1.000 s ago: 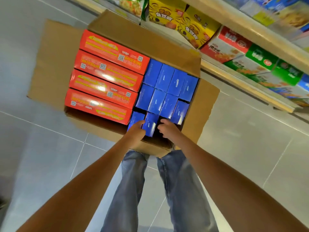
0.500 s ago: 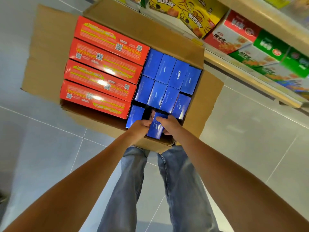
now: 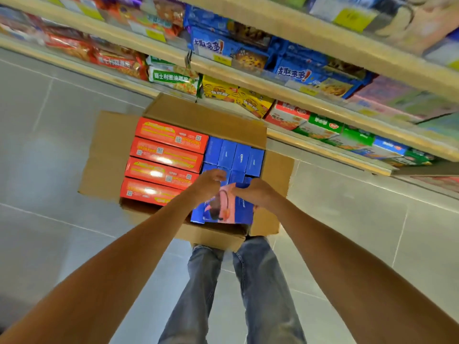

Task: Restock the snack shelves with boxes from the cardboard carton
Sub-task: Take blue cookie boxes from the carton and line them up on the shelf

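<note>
Step in hand, as judged: pulling blue stock out of the cardboard carton [image 3: 111,155], which sits on the tiled floor at frame centre, just below the snack shelves [image 3: 273,85].

Left hand [image 3: 207,181] and right hand [image 3: 257,193] each close their grip on the top of the lifted blue boxes [image 3: 223,209], one hand per side. The bundle is held at the near right corner of the carton, partly raised above the rest; a pink and blue printed face is turned toward the camera. Looks like two or more boxes pressed together; exact count unclear through motion blur.

Still in the carton: four red boxes [image 3: 169,155] stacked flat on the left half, upright blue boxes [image 3: 233,155] on the right half.

Next move, judged: clear the carton rim, carry up toward the shelves at upper frame, find the matching blue facing.

Legible writing: "OREO" on one blue box top. "趣多多!" on blue packs [image 3: 293,73] on the shelf, upper centre-right. Green-lettered pack [image 3: 173,79] at upper centre, text too blurred to trust. QR codes on red boxes.
</note>
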Available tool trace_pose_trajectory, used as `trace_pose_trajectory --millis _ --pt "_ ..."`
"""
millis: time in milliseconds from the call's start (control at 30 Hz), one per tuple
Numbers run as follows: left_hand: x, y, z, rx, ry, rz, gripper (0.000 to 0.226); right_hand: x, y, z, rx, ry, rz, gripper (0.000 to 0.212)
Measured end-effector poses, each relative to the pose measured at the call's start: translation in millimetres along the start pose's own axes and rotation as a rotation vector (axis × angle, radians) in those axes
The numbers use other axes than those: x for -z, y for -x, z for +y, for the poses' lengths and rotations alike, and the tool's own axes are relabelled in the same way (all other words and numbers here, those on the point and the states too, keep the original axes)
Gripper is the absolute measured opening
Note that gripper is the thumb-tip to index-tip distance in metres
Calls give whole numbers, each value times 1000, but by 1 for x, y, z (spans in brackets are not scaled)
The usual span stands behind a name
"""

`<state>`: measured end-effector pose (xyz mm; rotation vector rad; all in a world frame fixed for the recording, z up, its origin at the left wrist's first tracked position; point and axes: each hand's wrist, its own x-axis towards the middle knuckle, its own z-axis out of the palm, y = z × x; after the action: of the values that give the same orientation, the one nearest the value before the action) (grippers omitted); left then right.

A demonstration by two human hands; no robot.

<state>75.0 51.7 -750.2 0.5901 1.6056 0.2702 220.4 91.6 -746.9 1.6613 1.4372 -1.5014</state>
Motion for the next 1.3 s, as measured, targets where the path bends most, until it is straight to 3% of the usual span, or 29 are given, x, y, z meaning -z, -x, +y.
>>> trace_pose_trajectory --millis 100,233,400,733,900,1133,1300 --pt "20 32 60 -122 -97 15 55 47 48 -27 93 44 4 49" --pt "37 75 132 -215 -239 -4 48 109 111 -63 227 73 -4 23" --pt "54 156 231 -372 -312 -47 44 188 206 -107 364 169 63 36" --pt "86 324 381 -636 -555 -240 63 292 395 -171 509 282 265 28" --pt "107 398 428 -746 -723 -125 66 318 477 -199 580 323 423 25" --pt "136 497 470 -894 -762 59 65 345 582 -240 677 365 572 44" --pt "152 561 504 -1034 -701 113 24 365 644 -262 802 375 537 52"
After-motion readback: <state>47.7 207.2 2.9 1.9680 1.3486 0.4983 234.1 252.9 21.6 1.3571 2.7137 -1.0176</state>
